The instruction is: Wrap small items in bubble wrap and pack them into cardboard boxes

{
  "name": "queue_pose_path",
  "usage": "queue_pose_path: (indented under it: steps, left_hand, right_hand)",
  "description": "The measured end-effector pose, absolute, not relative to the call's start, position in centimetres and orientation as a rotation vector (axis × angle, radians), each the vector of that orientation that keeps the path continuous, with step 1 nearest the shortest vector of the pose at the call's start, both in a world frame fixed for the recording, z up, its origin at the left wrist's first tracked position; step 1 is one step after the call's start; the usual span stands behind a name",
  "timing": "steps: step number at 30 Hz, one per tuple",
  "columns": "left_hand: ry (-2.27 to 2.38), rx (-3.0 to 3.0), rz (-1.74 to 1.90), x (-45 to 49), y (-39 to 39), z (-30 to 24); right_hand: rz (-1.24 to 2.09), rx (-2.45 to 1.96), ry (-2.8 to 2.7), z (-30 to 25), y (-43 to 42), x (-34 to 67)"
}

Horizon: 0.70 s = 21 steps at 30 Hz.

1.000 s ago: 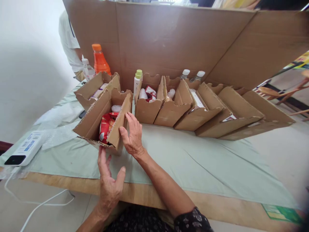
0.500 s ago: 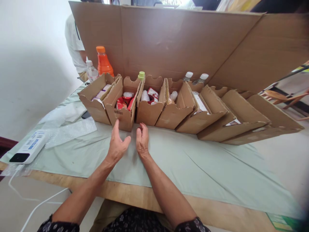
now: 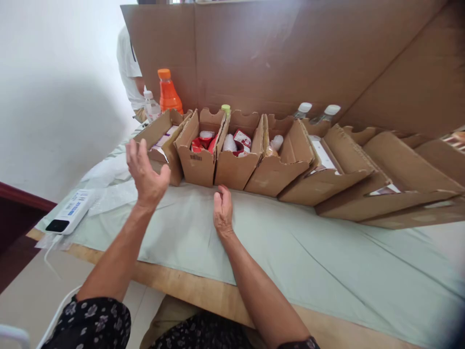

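A left hand has swung from the second carton to the leftmost carton in the past half second, while the carton with the red packet, pulled forward a second ago, now stands in line, second from left.

Largest in view, a brown cardboard panel rises behind a table spread with pale green cloth. Across it runs a row of open-topped cardboard cartons, the right-hand ones leaning. Beyond the panel's left edge, part of a person in a white shirt is visible.

The left hand is raised with fingers spread, gripping nothing; whether its fingertips touch the leftmost carton cannot be told. The right hand, also holding nothing, rests on the cloth with fingers loosely together, just in front of the third carton.

Behind the leftmost carton stand an orange bottle and a clear bottle. A white device with a dark end lies at the table's left. Smallest, a yellow-green cap peeks out behind the cartons.
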<state>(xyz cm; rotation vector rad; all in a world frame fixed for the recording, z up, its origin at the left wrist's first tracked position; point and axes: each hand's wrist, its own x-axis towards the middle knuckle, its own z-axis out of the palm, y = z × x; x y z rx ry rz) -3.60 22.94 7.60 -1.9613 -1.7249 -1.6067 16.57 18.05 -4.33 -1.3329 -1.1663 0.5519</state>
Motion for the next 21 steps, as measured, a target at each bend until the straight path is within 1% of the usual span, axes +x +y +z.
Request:
queue_pose_path:
  steps: [4,7,11,15,18,21]
  left_hand:
    - [-1.829,-2.091,-1.411,-7.0,25.7,10.1]
    - [-1.807,-2.162,-1.289,-7.3,25.3,10.8]
    - [-1.685,-2.182,-1.226,-6.3,21.4,11.2]
    - [-1.561,-2.208,-1.301,-4.2,16.6,11.6]
    - [-1.447,-2.308,-1.361,-0.9,13.4,12.1]
    - [-1.447,-2.465,-1.373,3.5,9.8,12.8]
  right_hand:
    - [0.549,-1.324,-1.158,-4.5,18.4,16.7]
    - [0.542,-1.312,-1.151,-4.5,18.6,16.8]
    - [0.533,-1.296,-1.144,-4.4,18.6,16.9]
    - [0.537,-1.282,-1.124,-3.9,18.4,16.9]
    - [0.546,-1.272,-1.114,-3.4,17.8,16.9]
    - [0.554,-1.269,-1.123,-2.7,16.8,17.3]
